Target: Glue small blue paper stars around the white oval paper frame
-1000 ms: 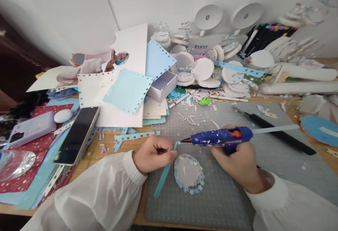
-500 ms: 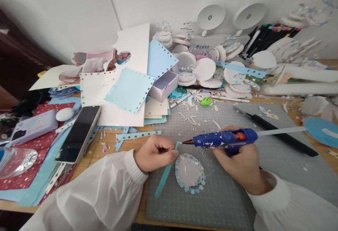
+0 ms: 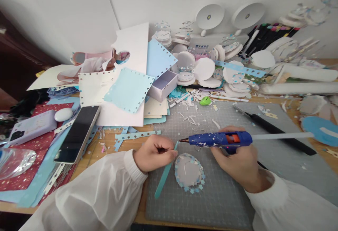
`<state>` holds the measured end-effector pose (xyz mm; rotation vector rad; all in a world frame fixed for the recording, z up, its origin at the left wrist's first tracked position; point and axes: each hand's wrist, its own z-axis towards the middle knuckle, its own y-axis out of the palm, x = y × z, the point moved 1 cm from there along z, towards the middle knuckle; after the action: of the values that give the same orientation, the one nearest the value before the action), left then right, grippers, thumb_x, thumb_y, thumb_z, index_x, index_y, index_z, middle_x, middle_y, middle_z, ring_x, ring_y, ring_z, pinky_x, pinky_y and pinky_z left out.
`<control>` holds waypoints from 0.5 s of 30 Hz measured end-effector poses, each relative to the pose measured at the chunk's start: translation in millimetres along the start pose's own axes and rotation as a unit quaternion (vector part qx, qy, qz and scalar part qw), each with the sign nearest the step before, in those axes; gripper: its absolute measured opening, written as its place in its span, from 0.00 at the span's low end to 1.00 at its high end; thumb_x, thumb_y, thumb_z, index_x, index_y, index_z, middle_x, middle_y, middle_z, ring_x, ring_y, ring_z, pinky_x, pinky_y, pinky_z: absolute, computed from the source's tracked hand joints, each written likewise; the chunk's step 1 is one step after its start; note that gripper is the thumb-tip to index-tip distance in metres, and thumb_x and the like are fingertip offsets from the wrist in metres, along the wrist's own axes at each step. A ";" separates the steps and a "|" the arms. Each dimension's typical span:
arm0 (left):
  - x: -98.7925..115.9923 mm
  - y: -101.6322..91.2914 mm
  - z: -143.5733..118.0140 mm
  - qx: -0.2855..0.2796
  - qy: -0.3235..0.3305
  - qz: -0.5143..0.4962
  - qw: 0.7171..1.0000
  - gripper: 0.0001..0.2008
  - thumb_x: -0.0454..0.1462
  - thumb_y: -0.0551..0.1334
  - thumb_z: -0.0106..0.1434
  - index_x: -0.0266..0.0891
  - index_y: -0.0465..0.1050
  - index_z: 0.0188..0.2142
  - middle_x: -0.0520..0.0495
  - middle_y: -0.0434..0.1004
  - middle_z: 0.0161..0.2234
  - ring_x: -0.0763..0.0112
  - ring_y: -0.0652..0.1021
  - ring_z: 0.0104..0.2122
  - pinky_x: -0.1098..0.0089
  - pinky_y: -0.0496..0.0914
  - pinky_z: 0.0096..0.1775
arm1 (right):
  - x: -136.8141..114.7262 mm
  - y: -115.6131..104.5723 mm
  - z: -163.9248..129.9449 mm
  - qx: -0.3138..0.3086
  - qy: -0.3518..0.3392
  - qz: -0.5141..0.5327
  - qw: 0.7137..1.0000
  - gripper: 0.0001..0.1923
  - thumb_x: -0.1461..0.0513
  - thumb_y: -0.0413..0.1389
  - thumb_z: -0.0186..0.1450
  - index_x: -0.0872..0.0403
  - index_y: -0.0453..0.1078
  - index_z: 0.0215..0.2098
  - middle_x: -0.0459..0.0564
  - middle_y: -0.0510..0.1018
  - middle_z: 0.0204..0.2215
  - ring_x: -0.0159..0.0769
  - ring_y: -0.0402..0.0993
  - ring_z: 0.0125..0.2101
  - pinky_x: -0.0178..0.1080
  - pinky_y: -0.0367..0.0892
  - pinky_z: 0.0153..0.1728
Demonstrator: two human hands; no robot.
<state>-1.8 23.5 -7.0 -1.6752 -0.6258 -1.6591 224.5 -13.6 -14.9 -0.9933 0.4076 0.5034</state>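
While the right hand (image 3: 239, 164) is wrapped around the grip of a blue hot-glue gun (image 3: 219, 139) speckled with white, its nozzle points left at the top end of a long light-blue paper strip (image 3: 164, 174). That end is pinched in the left hand (image 3: 154, 153). Both hover over a grey gridded cutting mat (image 3: 224, 195), just beside a round white disc edged with small blue paper flowers (image 3: 189, 172).

Both arms wear loose white sleeves gathered at ribbed elastic cuffs.
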 end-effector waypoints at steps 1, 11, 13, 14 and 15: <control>0.4 0.0 0.2 0.000 0.000 0.001 1.000 0.21 0.36 0.56 0.58 0.39 0.46 0.14 0.57 0.46 0.15 0.79 0.53 0.18 0.72 0.49 0.21 | 0.2 -0.2 -0.1 0.009 -0.012 -0.016 1.000 0.12 0.60 0.56 0.53 0.49 0.61 0.35 0.50 0.74 0.30 0.44 0.73 0.29 0.44 0.68 0.28; 2.0 -2.6 -0.3 0.008 -0.021 0.002 1.000 0.22 0.39 0.56 0.59 0.38 0.50 0.13 0.54 0.52 0.14 0.79 0.56 0.17 0.73 0.52 0.21 | 25.0 -25.4 13.2 0.085 0.180 -0.220 0.955 0.22 0.51 0.57 0.52 0.55 0.64 0.40 0.56 0.73 0.29 0.52 0.74 0.30 0.46 0.66 0.30; 2.4 -3.6 -0.4 0.009 -0.032 0.001 0.999 0.22 0.41 0.56 0.59 0.37 0.54 0.12 0.54 0.54 0.13 0.79 0.57 0.16 0.73 0.53 0.21 | 39.9 -33.5 13.6 0.079 0.202 -0.246 0.945 0.24 0.49 0.55 0.53 0.57 0.64 0.40 0.61 0.72 0.31 0.59 0.73 0.35 0.49 0.66 0.31; 2.7 -4.1 -0.5 0.010 -0.038 0.000 0.999 0.22 0.41 0.56 0.59 0.36 0.56 0.12 0.53 0.54 0.13 0.79 0.58 0.16 0.73 0.53 0.21 | 47.5 -36.5 13.3 0.073 0.201 -0.246 0.946 0.23 0.49 0.54 0.54 0.57 0.64 0.40 0.62 0.72 0.32 0.60 0.72 0.36 0.50 0.65 0.32; 3.0 -4.6 -0.4 0.013 -0.045 -0.004 0.999 0.22 0.41 0.56 0.58 0.35 0.58 0.12 0.53 0.56 0.13 0.79 0.58 0.16 0.74 0.53 0.21 | 54.5 -38.8 12.8 0.068 0.191 -0.240 0.949 0.22 0.49 0.53 0.55 0.57 0.63 0.39 0.62 0.71 0.32 0.60 0.72 0.37 0.50 0.65 0.32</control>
<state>-5.3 25.7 -3.4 -1.7392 -0.6945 -1.5815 292.3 -8.3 -11.5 -1.0131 0.5180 -0.1622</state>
